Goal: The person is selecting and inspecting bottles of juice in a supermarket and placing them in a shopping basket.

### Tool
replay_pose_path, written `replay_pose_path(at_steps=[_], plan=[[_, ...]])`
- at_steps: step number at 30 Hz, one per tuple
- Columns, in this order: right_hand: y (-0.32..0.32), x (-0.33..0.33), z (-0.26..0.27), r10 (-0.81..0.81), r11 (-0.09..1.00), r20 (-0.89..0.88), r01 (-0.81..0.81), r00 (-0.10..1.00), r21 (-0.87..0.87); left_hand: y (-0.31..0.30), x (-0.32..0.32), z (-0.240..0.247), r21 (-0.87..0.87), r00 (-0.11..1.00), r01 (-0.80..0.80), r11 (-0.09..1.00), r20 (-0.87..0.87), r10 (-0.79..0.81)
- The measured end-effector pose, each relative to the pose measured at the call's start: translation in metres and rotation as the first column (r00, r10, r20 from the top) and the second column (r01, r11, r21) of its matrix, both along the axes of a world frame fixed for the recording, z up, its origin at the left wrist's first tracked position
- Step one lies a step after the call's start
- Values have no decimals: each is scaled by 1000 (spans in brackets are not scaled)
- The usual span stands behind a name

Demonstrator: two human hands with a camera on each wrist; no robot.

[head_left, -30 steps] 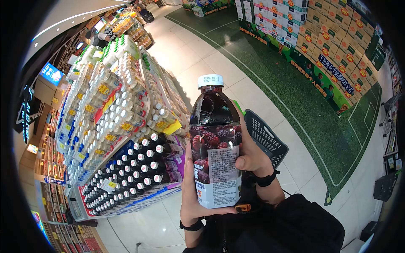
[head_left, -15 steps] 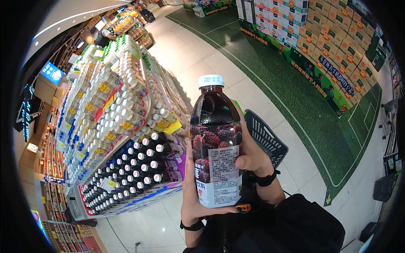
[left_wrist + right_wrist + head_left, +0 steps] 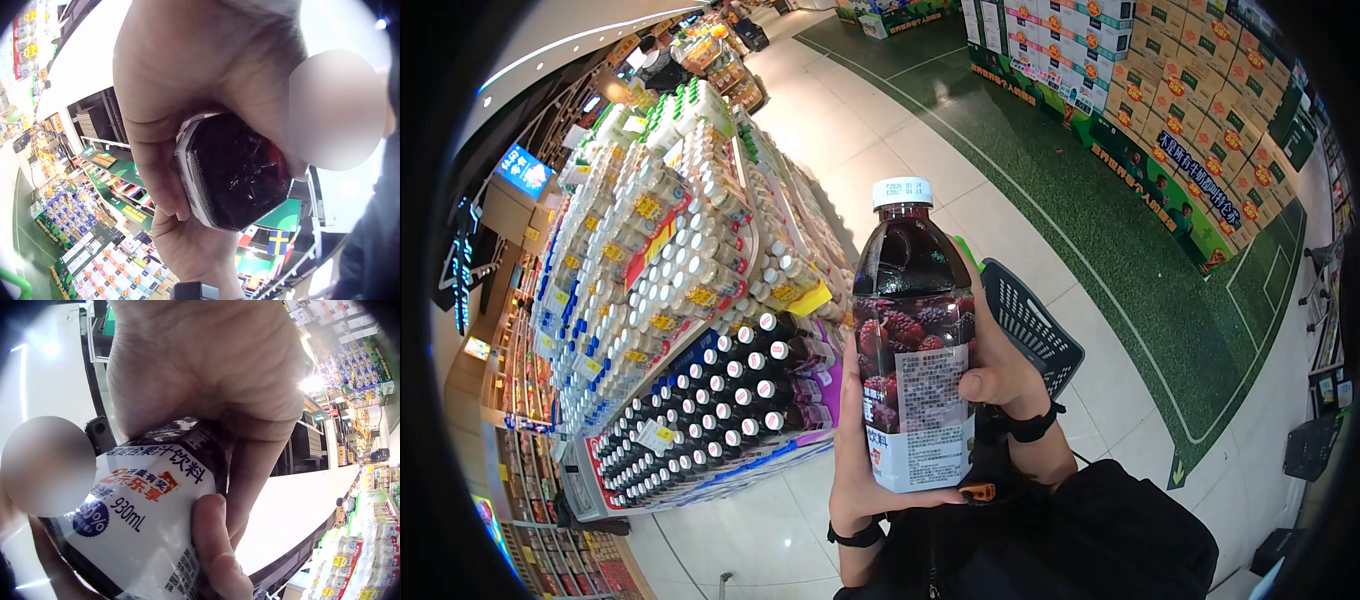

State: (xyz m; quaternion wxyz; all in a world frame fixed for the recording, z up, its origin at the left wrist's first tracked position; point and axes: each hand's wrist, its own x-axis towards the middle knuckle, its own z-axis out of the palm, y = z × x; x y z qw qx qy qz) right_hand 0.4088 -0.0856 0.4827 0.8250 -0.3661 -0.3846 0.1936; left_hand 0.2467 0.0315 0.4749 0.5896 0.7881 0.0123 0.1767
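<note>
A bottle of dark drink stands upright between both hands. The left hand grips the bottle low, fingers along its left side, thumb at its bottom edge; the right hand holds its right side, thumb pressed to its front, whether the other fingers are spread I cannot tell. Beyond the bottle's right side sits a basket; left of the bottle stand packed bottles

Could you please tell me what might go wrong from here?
The white-capped, clear plastic bottle of dark juice might slip if the left hand, gripping near its base, and the right hand, on its side, both loosened; it could then hit the pale floor tiles. Swinging it carelessly rightward could also knock the dark grey perforated plastic basket.
</note>
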Motion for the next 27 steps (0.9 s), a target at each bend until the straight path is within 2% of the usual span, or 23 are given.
replay_pose_path(at_steps=[3,7,10,13,17,22,27], plan=[[-1,0,3,-34,995,-40,30,999,-100,-2,2,2,-40,1000,1,999,-10,-1],[2,3,-5,-17,999,-30,16,999,-35,1,3,0,-43,1000,2,999,3,-2],[3,4,-5,-3,1000,-31,4,1000,14,3,7,10,117,999,41,992,18,-44],[3,5,-6,-7,1000,-30,8,1000,9,2,7,10,115,999,50,992,-20,-48],[2,6,-7,-18,1000,-28,18,999,0,-1,7,3,-32,999,10,999,-37,-11],[3,6,-6,-7,1000,-43,7,999,9,-1,7,1,-59,1000,-2,998,-22,0],[5,8,-9,-33,999,-4,33,999,29,-1,8,7,-78,997,8,997,-78,-15]])
